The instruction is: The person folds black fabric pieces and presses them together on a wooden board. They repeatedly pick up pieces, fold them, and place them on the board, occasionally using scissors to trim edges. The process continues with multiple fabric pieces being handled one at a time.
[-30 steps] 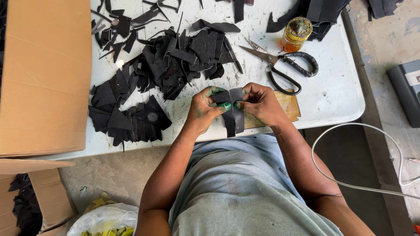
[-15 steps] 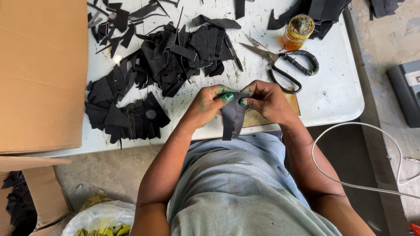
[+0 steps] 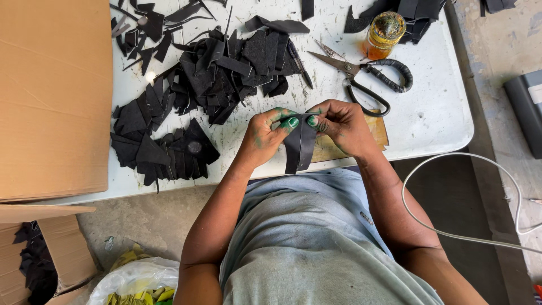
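Over a white table (image 3: 429,121), both hands pinch a black strip (image 3: 300,148).

A scuffed white surface (image 3: 435,121) fills the upper frame over a grey concrete floor (image 3: 147,220); cardboard box (image 3: 53,96) at left, white cable (image 3: 451,234) lower right.

1. We see a white table (image 3: 435,121), scuffed and stained.
2. On it lie heaps of black cut pieces (image 3: 214,68).
3. We note black-handled scissors (image 3: 367,76) beside an amber jar (image 3: 384,34).
4. A cardboard sheet (image 3: 53,96) covers its left end.
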